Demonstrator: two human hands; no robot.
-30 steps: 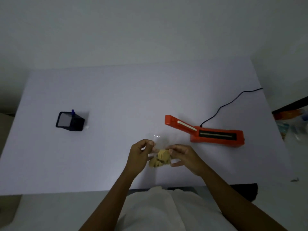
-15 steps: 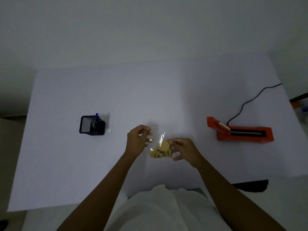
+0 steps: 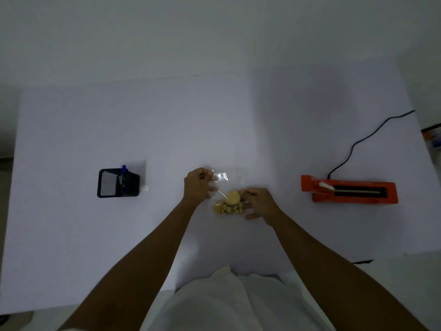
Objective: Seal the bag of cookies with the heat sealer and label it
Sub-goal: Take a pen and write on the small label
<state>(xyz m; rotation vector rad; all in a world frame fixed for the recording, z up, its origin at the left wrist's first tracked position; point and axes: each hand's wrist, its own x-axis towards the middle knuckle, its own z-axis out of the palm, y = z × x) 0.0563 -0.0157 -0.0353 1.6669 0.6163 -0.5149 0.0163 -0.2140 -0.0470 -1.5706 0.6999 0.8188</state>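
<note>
A clear plastic bag of cookies [image 3: 229,202] lies on the white table [image 3: 167,130] in front of me, with several tan cookies bunched at its near end. My left hand [image 3: 198,187] pinches the bag's open top edge at the far left. My right hand [image 3: 259,203] holds the bag's right side beside the cookies. The orange heat sealer [image 3: 349,191] sits to the right, apart from the bag, its black cord [image 3: 353,146] running to the back right. A small white label [image 3: 145,188] lies beside the pen holder.
A black mesh pen holder [image 3: 118,182] with a blue pen [image 3: 123,172] stands at the left. The table's near edge is close to my white-clothed body. Some coloured items show past the table's right edge [image 3: 433,137].
My left hand has drawn the bag's top edge up and away from the cookies, stretching the bag out. The view has shifted, so the sealer and pen holder sit further right in the frame.
</note>
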